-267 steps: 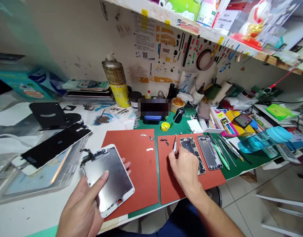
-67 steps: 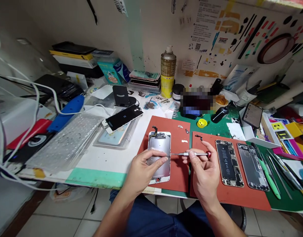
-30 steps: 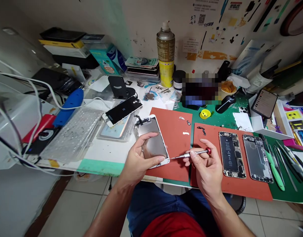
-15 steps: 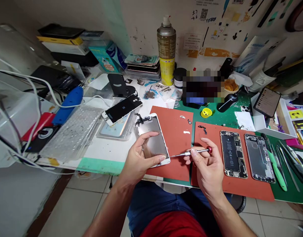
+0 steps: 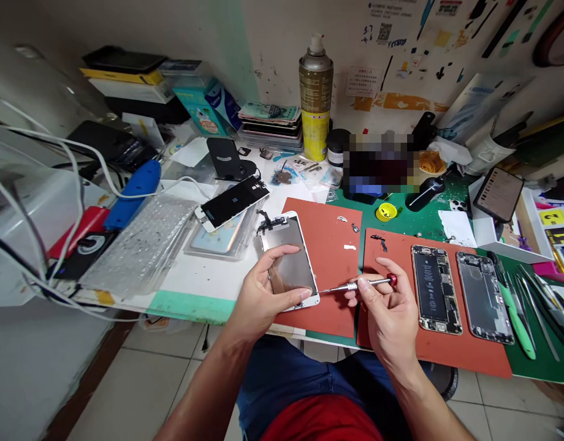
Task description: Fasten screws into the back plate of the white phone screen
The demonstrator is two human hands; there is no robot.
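Over red mats [image 5: 332, 229], left hand [image 5: 263, 294] holds screen [image 5: 289, 236], right hand [image 5: 390, 321] screwdriver [image 5: 369, 283].

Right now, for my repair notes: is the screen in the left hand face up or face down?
Face down: the screen assembly shows its metal back plate, framed in white.

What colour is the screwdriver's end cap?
The cap is red, best seen in the head view.

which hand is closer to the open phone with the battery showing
Right. The right hand holds a screwdriver just left of the open phone, not touching it. The left hand is farther left, holding a white-framed screen assembly.
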